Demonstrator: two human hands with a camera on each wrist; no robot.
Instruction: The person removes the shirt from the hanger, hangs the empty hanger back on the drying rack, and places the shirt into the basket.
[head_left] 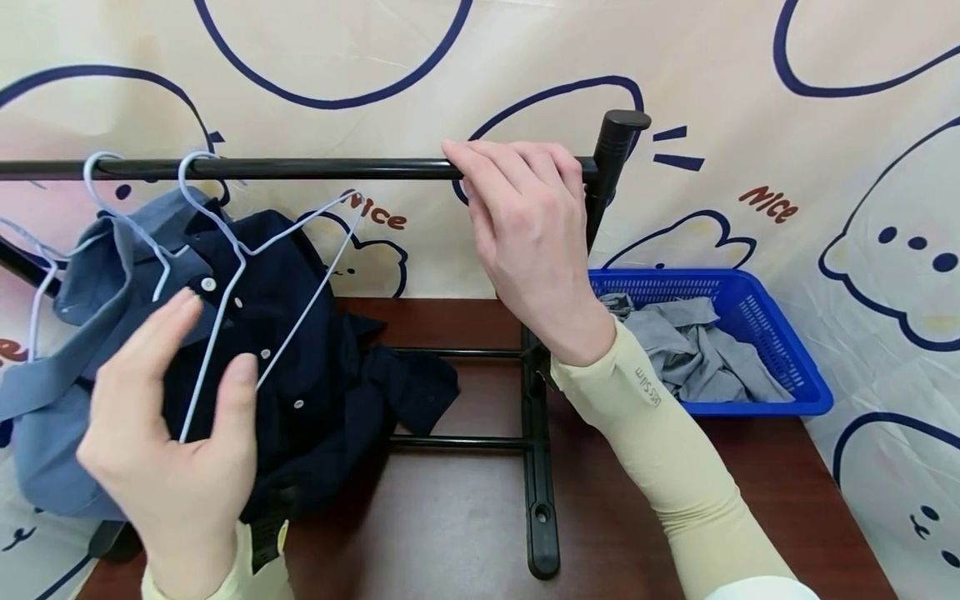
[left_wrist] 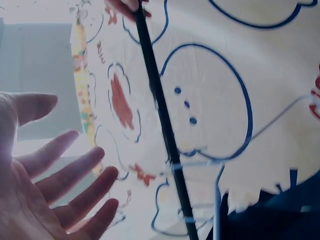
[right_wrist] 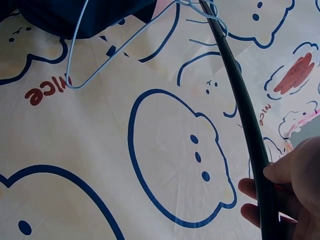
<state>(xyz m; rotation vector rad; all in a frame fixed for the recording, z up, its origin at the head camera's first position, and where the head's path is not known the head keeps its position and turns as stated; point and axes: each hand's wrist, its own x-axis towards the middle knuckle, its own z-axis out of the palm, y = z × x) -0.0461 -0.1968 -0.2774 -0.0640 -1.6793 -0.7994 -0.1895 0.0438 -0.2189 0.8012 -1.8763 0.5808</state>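
My right hand [head_left: 525, 208] grips the black top bar [head_left: 337, 169] of a clothes rack near its right end, fingers over the top; the right wrist view shows the thumb and fingers on opposite sides of the bar. My left hand [head_left: 176, 450] has its fingers extended and thumb apart, in front of the hung clothes, holding nothing. A dark navy buttoned shirt [head_left: 300, 442] hangs with a pale blue wire hanger [head_left: 213, 333], whose right arm shows bare outside the fabric. Left of it is a blue shirt [head_left: 67, 450] with another pale hanger [head_left: 131, 221] hooked on the bar.
A blue plastic basket [head_left: 810, 400] with grey cloth [head_left: 697, 350] inside stands at the back right of the brown table [head_left: 720, 517]. The rack's black foot [head_left: 542, 517] and lower crossbars [head_left: 465, 442] reach forward. A patterned curtain [head_left: 712, 50] hangs behind.
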